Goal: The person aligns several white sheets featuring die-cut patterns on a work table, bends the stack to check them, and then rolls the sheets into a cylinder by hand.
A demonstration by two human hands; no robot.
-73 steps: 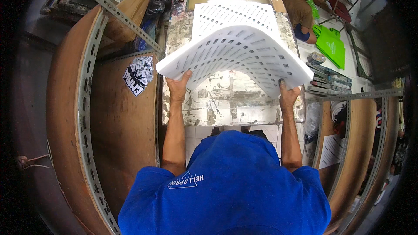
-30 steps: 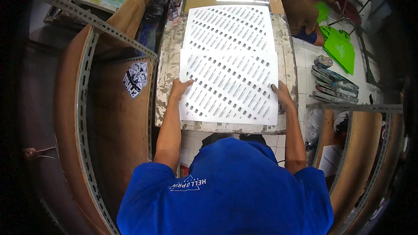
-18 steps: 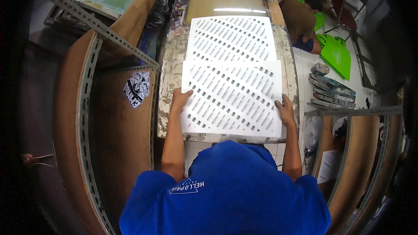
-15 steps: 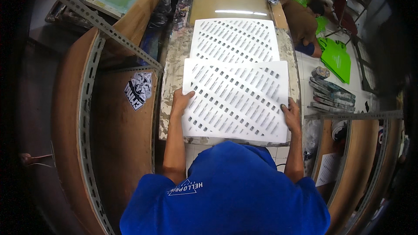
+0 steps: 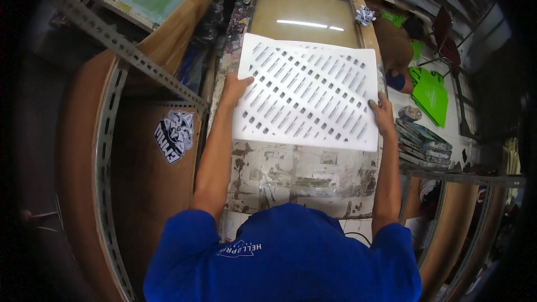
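Observation:
A large white printed sheet (image 5: 305,98), patterned with slanting rows of small dark marks, is held level above the worktable (image 5: 302,182). My left hand (image 5: 237,88) pinches its left edge, thumb on top and the other fingers underneath. At the right edge my right hand (image 5: 383,114) grips it the same way. Under the far edge a sliver of another white sheet shows; most of it is hidden. Beyond the sheets lies a framed, yellowish screen (image 5: 305,12) reflecting a strip of light.
On the left stands a metal-framed wooden shelf (image 5: 154,201) bearing a black-and-white sticker (image 5: 174,136). Green bags (image 5: 429,96) lie on the floor at right, near a crouching person (image 5: 393,45) and stacked, stained bars (image 5: 422,142). Crumpled material (image 5: 365,15) sits beside the screen.
Both hands have carried the printed sheet away from me, over the other sheet, which it now nearly covers. The near part of the worktable has come into view.

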